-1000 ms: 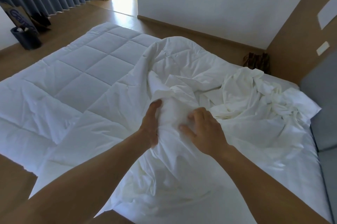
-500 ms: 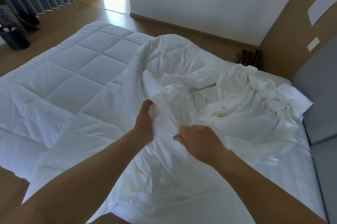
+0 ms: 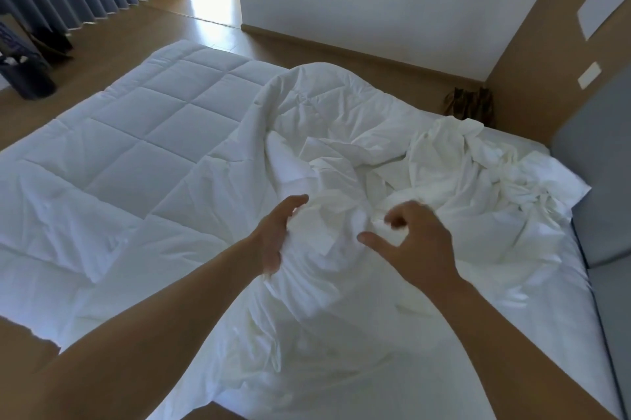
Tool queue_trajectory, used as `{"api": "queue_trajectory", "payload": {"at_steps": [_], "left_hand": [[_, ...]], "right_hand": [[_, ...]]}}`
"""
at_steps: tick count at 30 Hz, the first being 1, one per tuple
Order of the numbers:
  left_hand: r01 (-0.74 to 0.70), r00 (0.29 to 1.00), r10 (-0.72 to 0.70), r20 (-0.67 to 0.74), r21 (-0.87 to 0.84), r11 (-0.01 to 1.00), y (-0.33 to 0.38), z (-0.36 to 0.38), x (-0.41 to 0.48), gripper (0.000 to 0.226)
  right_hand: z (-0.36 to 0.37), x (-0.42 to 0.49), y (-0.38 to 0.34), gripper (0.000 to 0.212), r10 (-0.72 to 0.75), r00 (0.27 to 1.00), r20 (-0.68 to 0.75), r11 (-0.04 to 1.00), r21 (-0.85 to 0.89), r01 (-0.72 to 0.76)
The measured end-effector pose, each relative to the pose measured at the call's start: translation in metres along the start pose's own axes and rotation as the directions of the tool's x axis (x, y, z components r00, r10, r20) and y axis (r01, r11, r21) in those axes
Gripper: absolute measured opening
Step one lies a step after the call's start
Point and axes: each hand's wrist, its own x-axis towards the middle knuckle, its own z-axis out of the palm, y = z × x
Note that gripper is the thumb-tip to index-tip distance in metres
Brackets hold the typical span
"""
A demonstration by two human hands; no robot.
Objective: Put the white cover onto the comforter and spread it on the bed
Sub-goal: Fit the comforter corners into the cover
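**Between the hands: white cover, bunched**

Between left hand [image 3: 276,235] and right hand [image 3: 418,245]: white cover [image 3: 327,214], gathered in a ridge running away from the person, with the loose remainder heaped beyond the right hand. Comforter [image 3: 136,146], quilted, lies on the bed [image 3: 512,334] outward of the left hand, the nearer one. Left grip: fingers straight, palm against the ridge. Right grip: fingers loosely curled, thumb apart, apparently clasping nothing.

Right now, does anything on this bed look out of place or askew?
The white cover lies crumpled in a heap toward the grey headboard, and the quilted comforter lies mostly bare, one end bunched up mid-bed. Nothing looks spilled or damaged.
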Motion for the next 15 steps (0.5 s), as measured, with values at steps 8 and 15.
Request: {"api": "queue_trajectory", "payload": {"at_steps": [8,15], "left_hand": [[0.085,0.932,-0.128,0.339,0.137,0.987,0.004,-0.003,-0.012,0.046],[0.157,0.896,-0.225,0.383,0.201,0.967,-0.007,-0.008,-0.013,0.054]], "right_hand": [[0.02,-0.005,0.02,0.076,0.073,0.862,0.501,0.997,-0.011,-0.078],[0.019,0.006,0.031,0.084,0.152,0.735,0.661,0.975,-0.223,-0.001]]}}
